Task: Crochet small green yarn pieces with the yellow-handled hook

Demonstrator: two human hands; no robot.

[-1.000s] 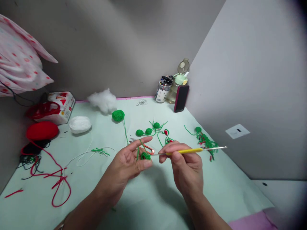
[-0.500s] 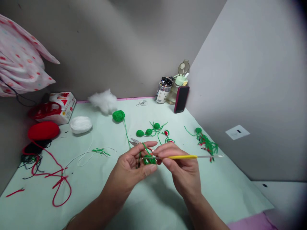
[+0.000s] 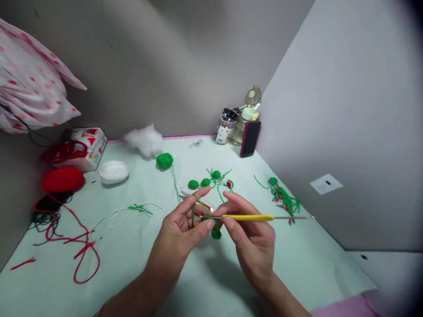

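My left hand (image 3: 180, 231) pinches a small green crochet piece (image 3: 216, 233) between thumb and fingers, and green yarn loops over its raised index finger. In my right hand (image 3: 253, 231) is a crochet hook (image 3: 247, 218) with a yellow handle, held level with its tip at the green stitches. Part of the crochet piece is hidden behind my left thumb. The working strand seems to lead to a green yarn ball (image 3: 164, 161) farther back. Scissors (image 3: 206, 207) lie behind my hands, partly covered by the left fingers.
Small green crocheted balls (image 3: 205, 182) and a red-and-green piece (image 3: 229, 184) lie beyond my hands. At left are red yarn (image 3: 62, 179), white yarn (image 3: 113, 172) and loose strands. White stuffing (image 3: 145, 140), a pen cup (image 3: 225, 128) and a phone (image 3: 250, 139) stand along the back.
The green crochet piece has turned so its rounded part hangs below my fingers. My right fingers have lifted and spread a little; the hook stays level.
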